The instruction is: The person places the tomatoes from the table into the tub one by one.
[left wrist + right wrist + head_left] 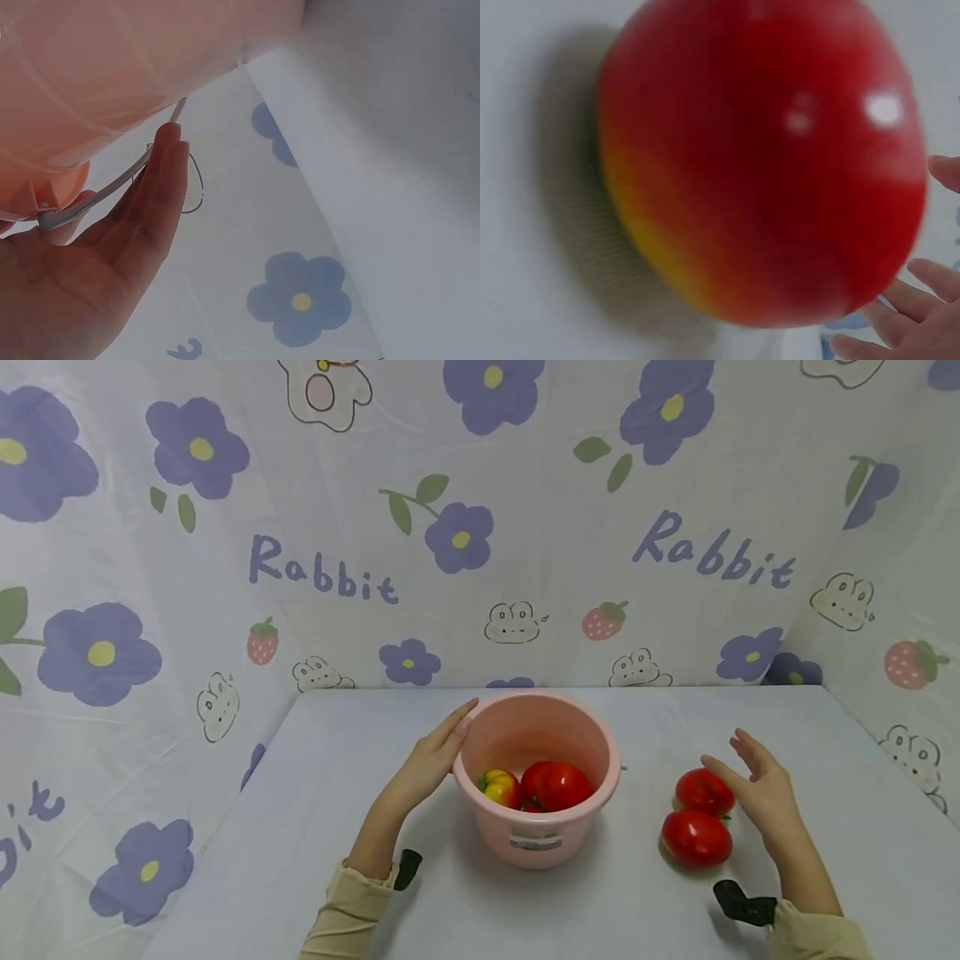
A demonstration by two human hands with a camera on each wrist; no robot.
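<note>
A pink bucket [536, 839] stands upright on the table. Inside lie red tomatoes [566, 787] and a yellow-and-red one [500, 788]. My left hand [427, 768] rests against the bucket's left side at the rim, its fingers fairly straight; the left wrist view shows them beside the thin bucket handle [112, 187]. To the right, two red tomatoes lie close together, one nearer [696, 840] and one farther [703, 792]. Over the farther one my right hand [765, 789] hovers with fingers spread, holding nothing. A tomato [765, 165] fills most of the right wrist view.
The white tabletop [285, 860] reaches back to a cloth backdrop [525, 468] printed with flowers and rabbits. Cloth also hangs at both sides. Black wrist mounts [742, 906] stick out from both sleeves.
</note>
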